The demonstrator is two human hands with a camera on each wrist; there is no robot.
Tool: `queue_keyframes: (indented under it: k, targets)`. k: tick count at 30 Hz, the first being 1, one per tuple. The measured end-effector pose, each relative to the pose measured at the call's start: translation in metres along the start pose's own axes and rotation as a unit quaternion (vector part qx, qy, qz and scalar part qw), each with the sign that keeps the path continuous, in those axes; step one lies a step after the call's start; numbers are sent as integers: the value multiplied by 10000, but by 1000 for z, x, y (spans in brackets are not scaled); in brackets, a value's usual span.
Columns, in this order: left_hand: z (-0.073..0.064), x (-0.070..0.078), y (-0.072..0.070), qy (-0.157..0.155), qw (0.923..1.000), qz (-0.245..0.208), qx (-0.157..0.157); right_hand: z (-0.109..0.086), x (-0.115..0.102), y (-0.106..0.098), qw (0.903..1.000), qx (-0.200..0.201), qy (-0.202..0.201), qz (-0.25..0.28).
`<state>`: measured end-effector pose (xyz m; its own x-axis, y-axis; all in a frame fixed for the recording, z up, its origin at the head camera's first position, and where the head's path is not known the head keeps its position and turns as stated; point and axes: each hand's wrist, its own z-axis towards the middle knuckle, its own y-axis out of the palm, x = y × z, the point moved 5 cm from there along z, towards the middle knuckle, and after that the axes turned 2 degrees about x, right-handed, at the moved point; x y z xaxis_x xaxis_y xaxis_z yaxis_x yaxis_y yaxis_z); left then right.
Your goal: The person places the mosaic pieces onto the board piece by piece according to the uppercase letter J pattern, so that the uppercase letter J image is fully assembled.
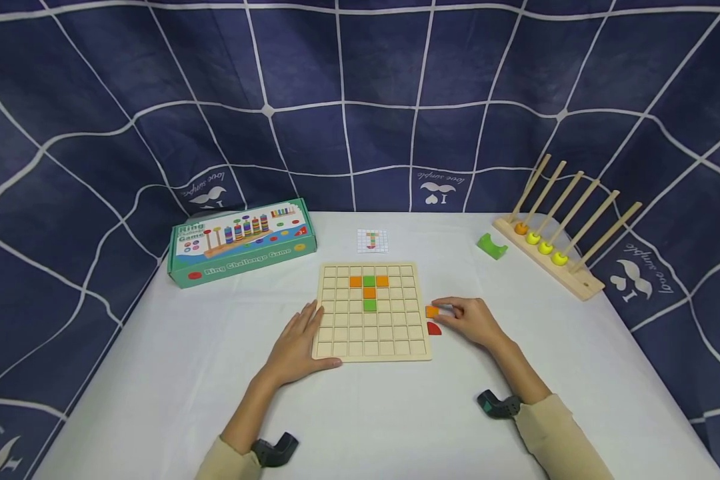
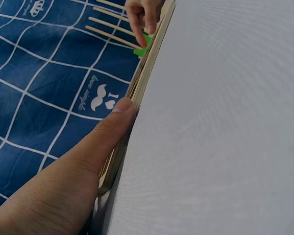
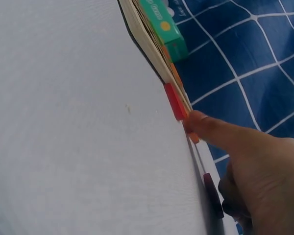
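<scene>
A wooden grid board [image 1: 336, 337] lies on the table, with several orange and green square tiles [image 1: 369, 293] set in its upper cells. My left hand [image 1: 297, 347] rests along the board's left edge, fingers extended and thumb at the near edge; the left wrist view shows the thumb [image 2: 115, 117] against its side. Just right of the board, my right hand [image 1: 471, 322] pinches an orange square tile [image 1: 431, 312] between thumb and index finger. Nearer me lies a red quarter-round tile [image 1: 435, 329]. A dark reddish piece [image 3: 213, 196] shows beneath the right hand in its wrist view.
Behind the board lies a small pattern card [image 1: 373, 241]. A green game box [image 1: 246, 260] stands at the back left. To the back right are a green curved piece [image 1: 492, 247] and a wooden peg rack [image 1: 558, 267] with orange and yellow pieces.
</scene>
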<state>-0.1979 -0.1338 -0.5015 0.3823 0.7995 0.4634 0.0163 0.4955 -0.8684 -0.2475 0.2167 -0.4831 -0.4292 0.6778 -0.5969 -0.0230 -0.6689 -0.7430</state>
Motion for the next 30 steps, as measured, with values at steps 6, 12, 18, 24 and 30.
queue_keyframes:
  k: [6, 12, 18, 24, 30]
  targets:
    - [0, 0, 1, 13, 10000, 13, 10, -2, 2, 1, 9997, -162, 100, -161]
    - [0, -2, 2, -15, 10000, 30, -84, -1, -2, 1, 9998, 109, -39, -134]
    - [-1, -3, 2, -20, 9999, 43, -108, 8, -22, 14, 9994, 167, -295, 97]
    - [0, -1, 2, -34, 9999, 38, -125, 21, -48, 40, 9985, -58, -518, 186]
    - [0, 0, 0, -31, 9999, 21, -117, 31, -69, 65, 9966, -323, -744, 171]
